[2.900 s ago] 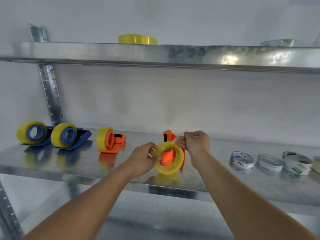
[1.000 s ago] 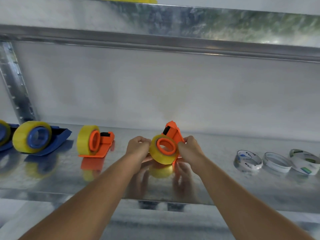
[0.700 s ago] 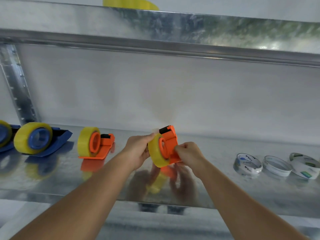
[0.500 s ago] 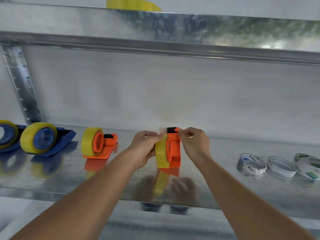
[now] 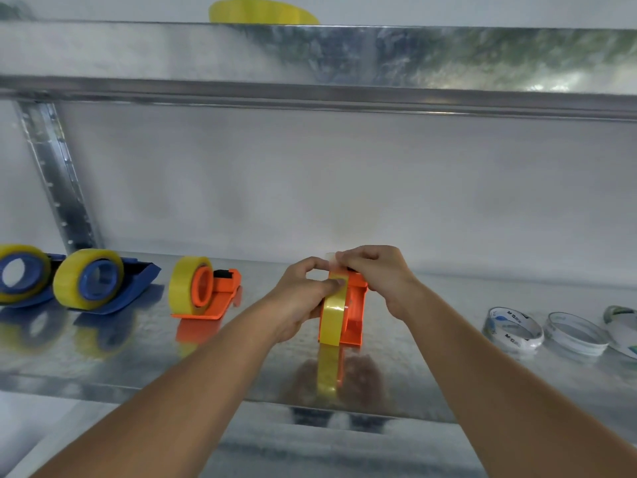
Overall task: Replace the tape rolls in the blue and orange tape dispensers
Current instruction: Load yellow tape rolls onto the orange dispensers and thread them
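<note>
- The left hand is gripping the yellow tape roll from its left side, thumb pressing on the roll's top edge, apparently to keep it from turning on its hub.
- The right hand is curling over the top of the orange dispenser, its fingertips pinching a pale strip of tape end just above the roll; this looks like drawing the free end towards the cutter.
- The dispenser is standing on the metal shelf between both hands, edge-on to the camera, so the roll's seating cannot be checked.
- Well to the left of the left hand, a second orange dispenser and two blue dispensers are sitting with yellow rolls already mounted, so this seems the last unit in hand.
- Well right of the right hand, three near-empty tape cores are lying flat, probably set aside as spent.
- Above the hands, on the upper shelf, a spare yellow roll is lying flat.
</note>
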